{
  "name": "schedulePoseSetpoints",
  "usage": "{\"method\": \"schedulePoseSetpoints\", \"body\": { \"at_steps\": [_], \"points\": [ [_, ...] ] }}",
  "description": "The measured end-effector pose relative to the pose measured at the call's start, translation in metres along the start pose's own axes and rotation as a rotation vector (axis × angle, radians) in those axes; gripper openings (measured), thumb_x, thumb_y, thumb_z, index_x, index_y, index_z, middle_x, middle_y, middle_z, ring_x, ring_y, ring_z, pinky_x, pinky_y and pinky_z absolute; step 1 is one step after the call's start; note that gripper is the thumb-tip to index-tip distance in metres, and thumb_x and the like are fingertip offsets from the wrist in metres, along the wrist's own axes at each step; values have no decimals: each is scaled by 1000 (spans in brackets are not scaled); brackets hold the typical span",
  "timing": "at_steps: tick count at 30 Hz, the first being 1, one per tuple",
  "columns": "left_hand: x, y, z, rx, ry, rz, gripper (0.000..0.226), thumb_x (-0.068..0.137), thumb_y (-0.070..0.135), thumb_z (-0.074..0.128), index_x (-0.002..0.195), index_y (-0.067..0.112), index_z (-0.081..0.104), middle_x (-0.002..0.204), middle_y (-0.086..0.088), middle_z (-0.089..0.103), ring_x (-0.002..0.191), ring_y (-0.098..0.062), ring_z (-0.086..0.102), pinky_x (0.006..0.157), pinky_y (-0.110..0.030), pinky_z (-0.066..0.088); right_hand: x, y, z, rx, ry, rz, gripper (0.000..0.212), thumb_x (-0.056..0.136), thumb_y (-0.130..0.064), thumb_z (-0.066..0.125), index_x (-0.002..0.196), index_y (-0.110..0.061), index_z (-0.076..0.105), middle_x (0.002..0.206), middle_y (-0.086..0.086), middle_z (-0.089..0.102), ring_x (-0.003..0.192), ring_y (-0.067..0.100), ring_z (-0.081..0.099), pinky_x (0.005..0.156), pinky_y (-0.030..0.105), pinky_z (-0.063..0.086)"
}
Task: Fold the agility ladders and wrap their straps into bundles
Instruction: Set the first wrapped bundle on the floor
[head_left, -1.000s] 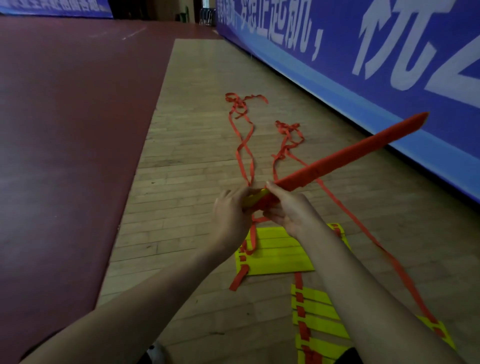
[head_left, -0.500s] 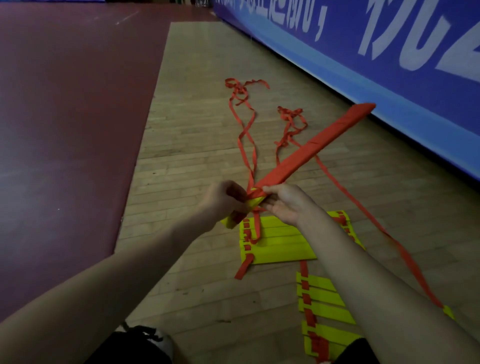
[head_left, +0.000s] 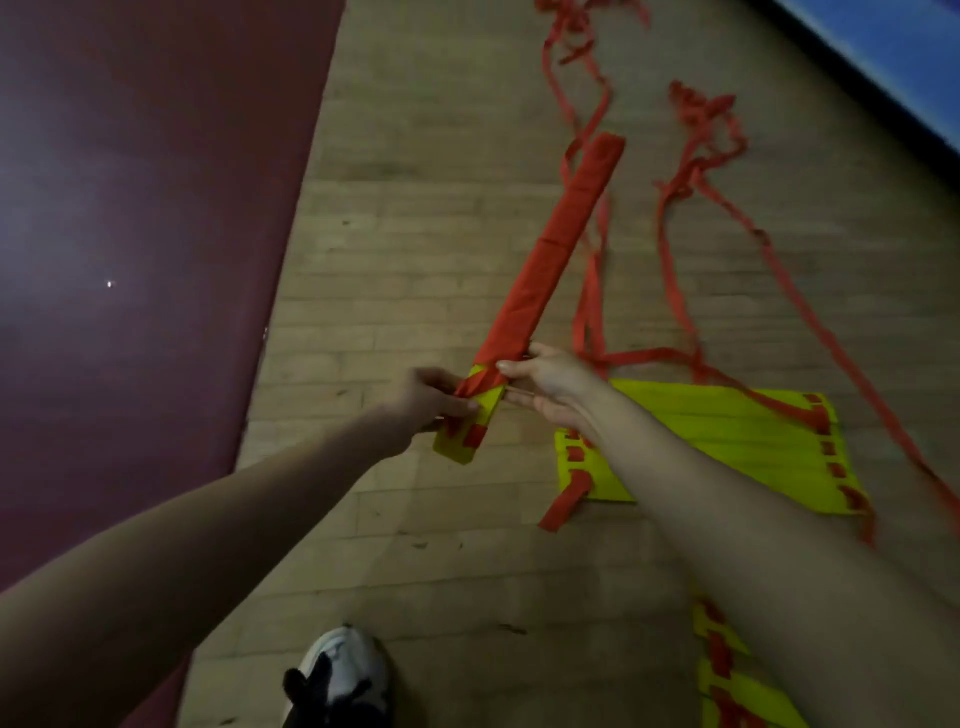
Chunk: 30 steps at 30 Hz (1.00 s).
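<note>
The left hand (head_left: 426, 402) had its grip closed on the yellow end of the ladder bundle (head_left: 540, 291), steadying it above the wooden floor (head_left: 415, 218), while the right hand (head_left: 545, 384) pinched the red strap (head_left: 480, 384) taut to finish wrapping.

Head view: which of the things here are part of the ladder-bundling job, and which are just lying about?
Part of the job:
- wrapped bundle, held by left hand and right hand
- folded yellow ladder on the floor
- loose red straps
- another ladder at bottom right

Just there:
- shoe
- maroon mat
- blue banner
</note>
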<state>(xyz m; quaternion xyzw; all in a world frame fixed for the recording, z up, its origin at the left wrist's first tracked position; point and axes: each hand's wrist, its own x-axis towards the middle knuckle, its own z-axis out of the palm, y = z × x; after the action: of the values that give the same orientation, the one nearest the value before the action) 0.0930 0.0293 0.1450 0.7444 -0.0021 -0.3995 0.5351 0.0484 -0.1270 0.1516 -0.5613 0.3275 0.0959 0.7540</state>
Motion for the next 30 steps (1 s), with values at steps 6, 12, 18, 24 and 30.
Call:
{"method": "schedulePoseSetpoints", "body": {
  "at_steps": [6, 12, 18, 24, 30],
  "points": [
    [50, -91, -30, -221, 80, -214, 26, 79, -9, 69, 79, 12, 53, 79, -7, 59, 74, -17, 59, 69, -28, 50, 88, 74, 49, -138, -46, 161, 26, 93, 9, 49, 97, -16, 57, 83, -1, 61, 71, 10, 60, 58, 25, 47],
    [65, -160, -66, -274, 207, -296, 26, 77, -9, 71, 87, 9, 55, 82, -9, 60, 78, -20, 60, 75, -34, 52, 129, 136, 95, -161, -118, 261, 35, 94, 9, 47, 118, -16, 52, 84, -2, 60, 73, 11, 58, 62, 27, 43],
    [53, -211, -95, -318, 313, -372, 28, 77, -12, 70, 79, 11, 53, 75, -7, 57, 67, -17, 54, 62, -27, 45, 138, 187, 143, -182, -156, 320, 33, 93, 8, 46, 109, -21, 51, 82, -5, 57, 72, 7, 54, 69, 27, 42],
    [46, -242, -104, -293, 432, -372, 24, 73, -11, 74, 80, 8, 60, 75, -9, 60, 64, -17, 55, 62, -28, 47, 134, 213, 168, -172, -141, 351, 43, 93, 9, 48, 127, -16, 50, 92, 1, 61, 74, 12, 58, 69, 28, 44],
    [45, -244, -108, -21, 637, -324, 28, 75, -1, 75, 93, 11, 57, 88, -8, 63, 62, -11, 54, 49, -22, 40, 137, 216, 176, -703, 55, 71, 20, 81, -16, 75, 94, -14, 60, 107, 14, 68, 101, 30, 65, 87, 41, 53]
  ]
}}
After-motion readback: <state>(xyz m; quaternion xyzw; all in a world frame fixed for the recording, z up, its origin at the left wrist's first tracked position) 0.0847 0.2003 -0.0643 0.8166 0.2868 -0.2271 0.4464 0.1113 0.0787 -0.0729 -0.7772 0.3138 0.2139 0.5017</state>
